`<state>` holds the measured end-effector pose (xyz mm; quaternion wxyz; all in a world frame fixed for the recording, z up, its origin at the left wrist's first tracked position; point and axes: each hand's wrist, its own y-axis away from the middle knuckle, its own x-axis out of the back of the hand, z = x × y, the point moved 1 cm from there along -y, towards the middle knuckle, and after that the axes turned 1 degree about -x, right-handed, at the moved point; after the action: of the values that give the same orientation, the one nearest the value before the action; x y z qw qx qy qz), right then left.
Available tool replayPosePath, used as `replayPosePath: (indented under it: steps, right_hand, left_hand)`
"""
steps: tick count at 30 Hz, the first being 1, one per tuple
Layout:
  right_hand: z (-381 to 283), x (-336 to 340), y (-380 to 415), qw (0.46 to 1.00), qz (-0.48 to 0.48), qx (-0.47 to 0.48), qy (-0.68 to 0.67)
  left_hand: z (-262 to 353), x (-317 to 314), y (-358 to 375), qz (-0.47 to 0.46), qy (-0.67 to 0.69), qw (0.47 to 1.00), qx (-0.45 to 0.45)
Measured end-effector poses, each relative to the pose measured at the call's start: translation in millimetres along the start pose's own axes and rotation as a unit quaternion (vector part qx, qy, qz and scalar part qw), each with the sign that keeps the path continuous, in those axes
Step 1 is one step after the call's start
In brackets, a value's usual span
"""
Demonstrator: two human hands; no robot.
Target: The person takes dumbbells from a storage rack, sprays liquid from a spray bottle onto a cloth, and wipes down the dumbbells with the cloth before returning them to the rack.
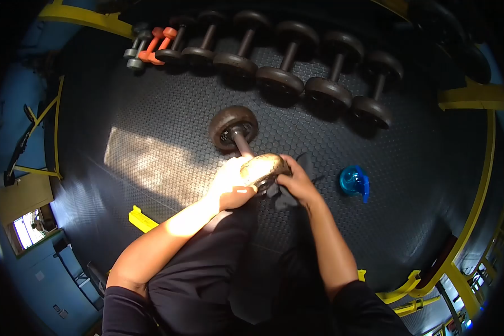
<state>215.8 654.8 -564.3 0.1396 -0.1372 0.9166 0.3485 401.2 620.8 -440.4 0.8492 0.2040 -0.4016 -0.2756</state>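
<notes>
A large dark brown dumbbell (233,127) lies on the mat in front of me, its round near end (263,167) between my hands. My left hand (229,183), washed out by bright sunlight, is closed on the left side of that end, close to the handle (243,147). On its other side my right hand (300,182) grips the edge, thumb bent inward and fingers curled over the far side. Dark grey, cloth-like material (286,199) shows below and behind my right hand; I cannot tell whether the hand holds it.
A row of dark dumbbells (280,81) stands along the far side, with small orange (157,46) and grey dumbbells (135,55) at its left end. A blue bottle (353,180) is on the black textured mat (173,106) to the right. Yellow metal frames (476,98) border the area.
</notes>
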Motion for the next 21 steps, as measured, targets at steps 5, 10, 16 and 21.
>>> replayPosePath:
  steps: [5, 10, 16, 21]
  right_hand:
    - [-26, -12, 70, 0.993, 0.084, -0.013, -0.082]
    - [-33, -13, 70, 0.990, 0.132, 0.021, -0.044]
    - [-4, -44, 24, 0.973, 0.195, 0.087, 0.086]
    - [-9, -28, 74, 0.981, 0.178, 0.071, 0.015]
  left_hand:
    - [-28, -1, -6, -0.034, 0.247, 0.966, -0.060]
    - [-28, -3, -42, 0.008, 0.386, 0.922, -0.032]
    - [-15, 32, -29, 0.115, 0.079, 0.990, -0.011]
    - [63, 48, 21, 0.100, -0.231, 0.959, -0.133]
